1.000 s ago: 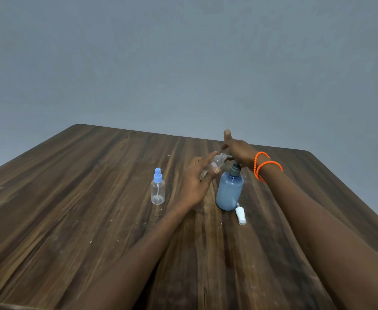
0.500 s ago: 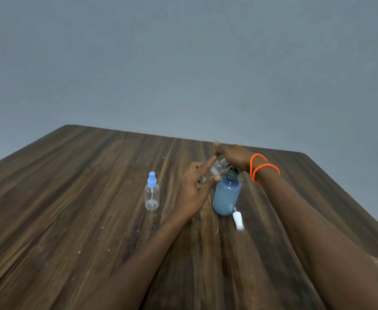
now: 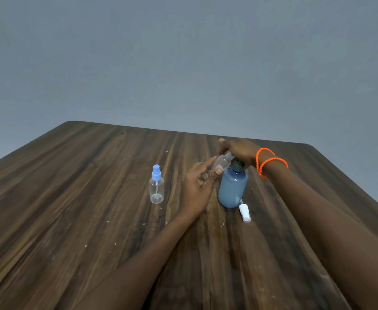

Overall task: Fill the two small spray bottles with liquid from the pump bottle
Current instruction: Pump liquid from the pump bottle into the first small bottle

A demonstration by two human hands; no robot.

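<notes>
A blue pump bottle [image 3: 232, 189] stands upright near the middle of the wooden table [image 3: 71, 198]. My right hand [image 3: 239, 151], with orange bead bracelets at the wrist, lies over its dark pump head and presses on it. My left hand [image 3: 198, 186] pinches a small clear spray bottle [image 3: 222, 161], uncapped and tilted, with its mouth up at the pump nozzle. A second small clear spray bottle [image 3: 156, 186] with a blue spray top stands upright to the left, apart from both hands. A white spray cap [image 3: 244, 212] lies on the table by the pump bottle's base.
The dark wood table runs to a far edge [image 3: 183, 130] in front of a plain grey wall. My forearms cross the near half of the table. Small crumbs dot the wood.
My right hand has come down onto the pump head and its thumb has lowered. My left hand keeps the small bottle at the nozzle. The view has shifted slightly.
</notes>
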